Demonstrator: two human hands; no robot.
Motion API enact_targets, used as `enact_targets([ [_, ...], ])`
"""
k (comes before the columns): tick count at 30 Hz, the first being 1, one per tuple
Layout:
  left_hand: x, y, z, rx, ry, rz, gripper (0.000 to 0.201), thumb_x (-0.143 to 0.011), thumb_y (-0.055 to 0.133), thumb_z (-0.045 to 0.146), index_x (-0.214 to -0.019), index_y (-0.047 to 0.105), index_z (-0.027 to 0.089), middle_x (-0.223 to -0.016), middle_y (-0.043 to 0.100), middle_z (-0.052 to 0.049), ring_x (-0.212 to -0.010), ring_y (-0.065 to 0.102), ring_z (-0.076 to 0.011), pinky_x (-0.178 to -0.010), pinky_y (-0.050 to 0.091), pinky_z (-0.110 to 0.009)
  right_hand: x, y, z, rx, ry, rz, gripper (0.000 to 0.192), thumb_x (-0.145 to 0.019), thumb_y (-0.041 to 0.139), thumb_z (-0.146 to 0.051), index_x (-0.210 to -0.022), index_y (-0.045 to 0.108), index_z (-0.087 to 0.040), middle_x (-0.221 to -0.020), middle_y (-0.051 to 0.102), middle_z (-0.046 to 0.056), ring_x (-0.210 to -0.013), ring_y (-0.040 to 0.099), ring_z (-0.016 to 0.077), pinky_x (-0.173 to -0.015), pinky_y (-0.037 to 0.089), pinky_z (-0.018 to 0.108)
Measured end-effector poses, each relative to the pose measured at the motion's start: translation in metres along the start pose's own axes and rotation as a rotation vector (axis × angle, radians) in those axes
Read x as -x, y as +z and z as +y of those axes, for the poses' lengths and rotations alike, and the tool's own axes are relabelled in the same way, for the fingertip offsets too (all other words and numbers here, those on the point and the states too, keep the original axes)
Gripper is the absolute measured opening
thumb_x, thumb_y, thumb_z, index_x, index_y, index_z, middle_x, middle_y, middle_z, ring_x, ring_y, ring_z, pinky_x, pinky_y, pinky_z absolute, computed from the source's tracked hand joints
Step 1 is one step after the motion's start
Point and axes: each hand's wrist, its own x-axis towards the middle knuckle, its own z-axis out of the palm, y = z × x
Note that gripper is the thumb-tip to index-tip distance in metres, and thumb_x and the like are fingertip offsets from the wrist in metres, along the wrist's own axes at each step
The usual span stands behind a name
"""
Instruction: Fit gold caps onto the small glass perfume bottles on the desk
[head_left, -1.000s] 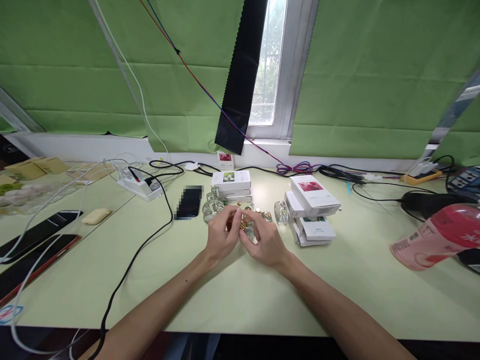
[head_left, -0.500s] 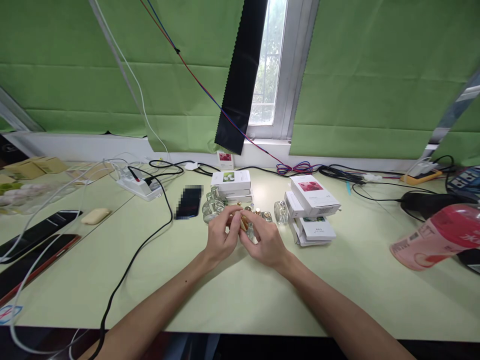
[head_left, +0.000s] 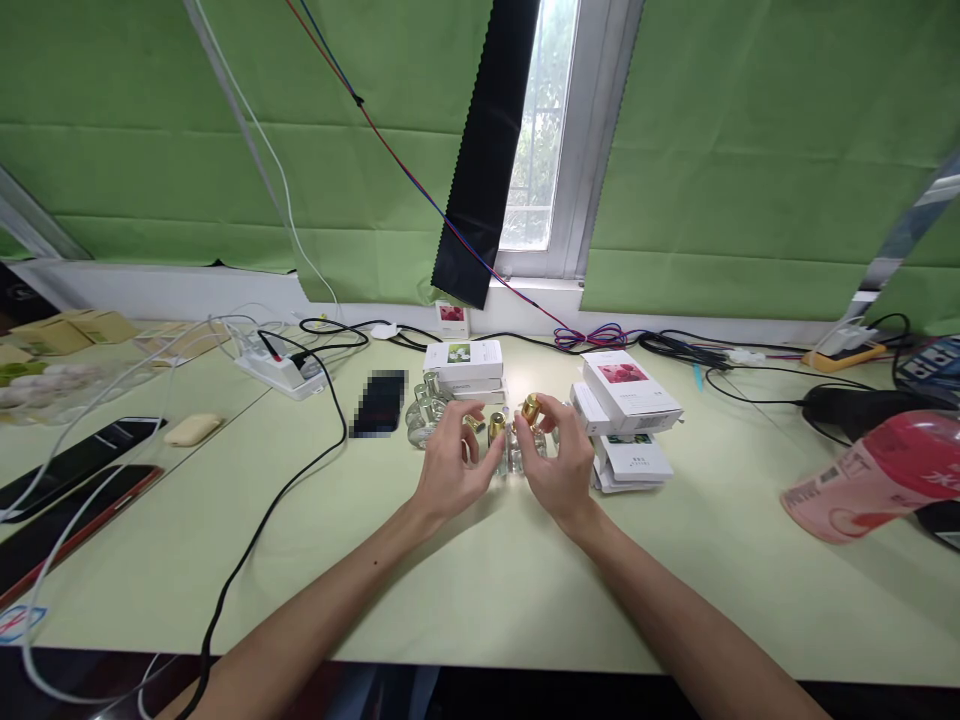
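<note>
My right hand (head_left: 559, 455) pinches a shiny gold cap (head_left: 531, 406) between thumb and index finger, above the small glass bottles. My left hand (head_left: 459, 462) is curved with thumb and fingers apart. Its thumb is beside a gold-topped glass bottle (head_left: 497, 428); whether they touch I cannot tell. Another gold piece (head_left: 474, 424) shows by the left fingers, partly hidden. Clear glass bottles (head_left: 426, 415) stand together left of my left hand. More glass between and behind my hands is partly covered by them.
White boxes (head_left: 465, 368) are stacked behind the bottles, and more white boxes (head_left: 630, 395) to the right. A phone (head_left: 381, 402) lies at left, near a black cable (head_left: 274, 488) and a power strip (head_left: 281, 370). A pink bottle (head_left: 862, 475) lies tilted at far right.
My hands were together around a gold piece and have moved apart. The right hand has shifted right and up with the gold cap; the left fingers have spread. A gold-topped bottle now shows between them.
</note>
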Motion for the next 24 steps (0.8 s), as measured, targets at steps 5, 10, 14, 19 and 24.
enact_targets([
  [5, 0.0012, 0.0012, -0.0025, -0.044, -0.118, -0.142, 0.059, -0.084, 0.072, 0.035, -0.133, 0.039, 0.024, -0.125, 0.055, -0.008, -0.054, 0.053, -0.0044, -0.055, 0.047, -0.024, -0.0002, 0.0004, 0.0034, -0.049, 0.027, -0.036, 0.025, -0.095, 0.060, -0.020, -0.120, 0.058, -0.021, -0.095, 0.066, 0.007, -0.088, 0.063, 0.0218, -0.077, 0.057, 0.039],
  [10, 0.0028, 0.0041, -0.0077, 0.008, -0.194, -0.270, 0.072, -0.083, 0.072, 0.033, -0.142, 0.032, 0.027, -0.137, 0.055, -0.012, -0.051, 0.051, -0.0049, -0.058, 0.048, -0.027, 0.0031, 0.0026, 0.0062, -0.109, 0.098, -0.098, 0.025, -0.095, 0.060, -0.020, -0.121, 0.058, -0.021, -0.100, 0.065, 0.008, -0.095, 0.067, 0.0224, -0.083, 0.059, 0.040],
  [14, 0.0036, 0.0062, -0.0102, 0.044, -0.239, -0.311, 0.073, -0.082, 0.070, 0.030, -0.144, 0.031, 0.028, -0.135, 0.057, -0.012, -0.050, 0.050, -0.0053, -0.055, 0.046, -0.026, 0.0050, 0.0041, 0.0081, -0.130, 0.125, -0.137, 0.026, -0.095, 0.060, -0.021, -0.121, 0.056, -0.022, -0.103, 0.065, 0.008, -0.099, 0.067, 0.0232, -0.086, 0.059, 0.041],
  [19, 0.0028, 0.0064, -0.0079, 0.092, -0.248, -0.343, 0.070, -0.083, 0.067, 0.026, -0.143, 0.031, 0.028, -0.126, 0.062, -0.010, -0.049, 0.051, -0.0060, -0.052, 0.044, -0.025, 0.0052, 0.0044, 0.0089, -0.133, 0.138, -0.176, 0.025, -0.096, 0.059, -0.021, -0.121, 0.056, -0.021, -0.103, 0.064, 0.009, -0.099, 0.067, 0.0234, -0.087, 0.059, 0.042],
  [24, 0.0016, 0.0064, -0.0054, 0.120, -0.247, -0.351, 0.065, -0.083, 0.065, 0.024, -0.140, 0.034, 0.028, -0.126, 0.062, -0.008, -0.050, 0.051, -0.0061, -0.051, 0.043, -0.024, 0.0052, 0.0042, 0.0089, -0.114, 0.123, -0.188, 0.025, -0.095, 0.059, -0.021, -0.120, 0.056, -0.021, -0.103, 0.065, 0.009, -0.099, 0.066, 0.0235, -0.086, 0.059, 0.041],
])
